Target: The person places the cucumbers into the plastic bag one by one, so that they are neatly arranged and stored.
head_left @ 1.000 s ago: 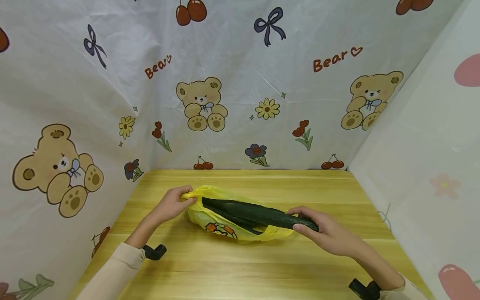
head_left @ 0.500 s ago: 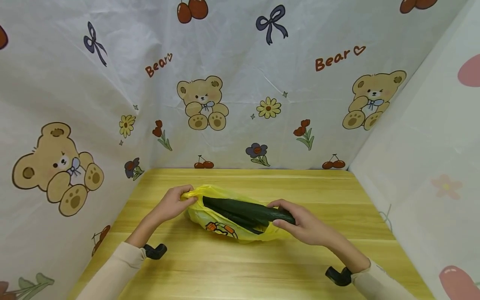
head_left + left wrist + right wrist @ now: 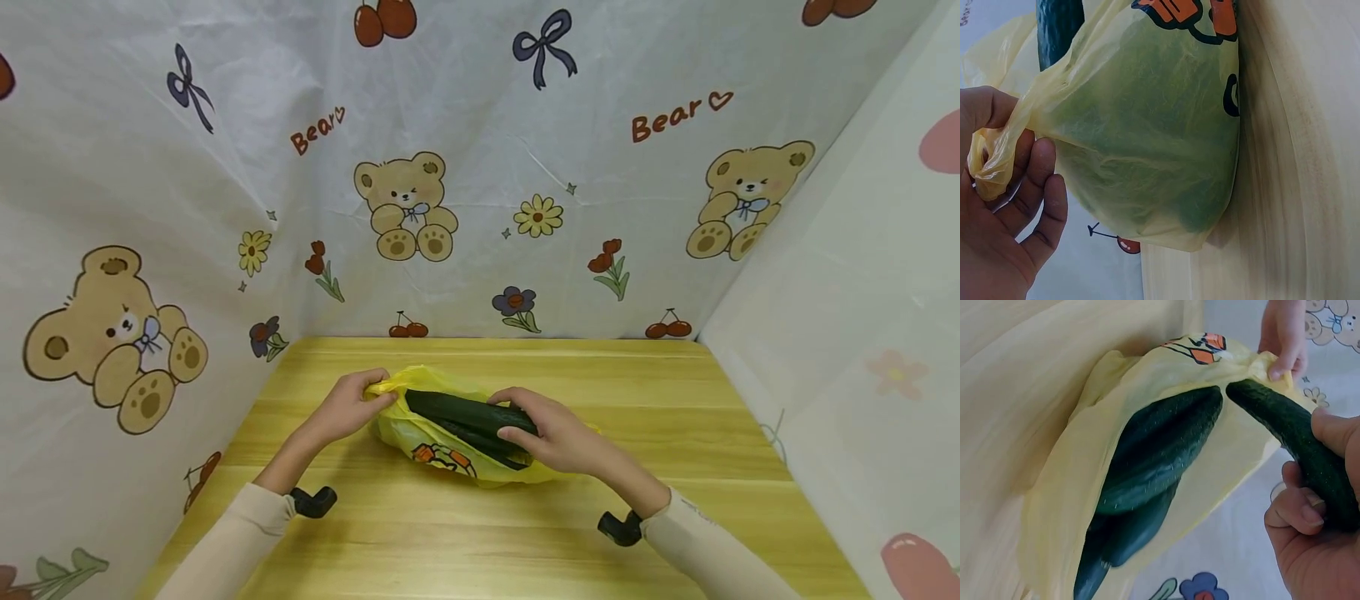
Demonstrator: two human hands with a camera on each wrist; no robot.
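Observation:
A yellow plastic bag [image 3: 401,432] with an orange and black print lies on its side, its mouth toward the right. My left hand [image 3: 345,407] pinches the gathered plastic at the bag's upper left; the left wrist view shows a twist of it [image 3: 999,159] between thumb and fingers. With thumb and fingers around one end, my right hand [image 3: 551,433] grips a dark green cucumber [image 3: 1288,425] at the bag's opening. Other cucumbers [image 3: 1166,444] lie together inside, partly covered by plastic. The far end of the gripped cucumber points toward my left hand.
The bag rests on a light wooden table [image 3: 420,533]. A white cloth printed with bears and flowers [image 3: 480,183] stands behind and at the left, and a white panel [image 3: 840,275] at the right. Black wrist mounts [image 3: 313,502] sit below both wrists.
My right hand has moved left with the cucumber, which now reaches farther into the bag. The left hand keeps its hold on the plastic almost without moving.

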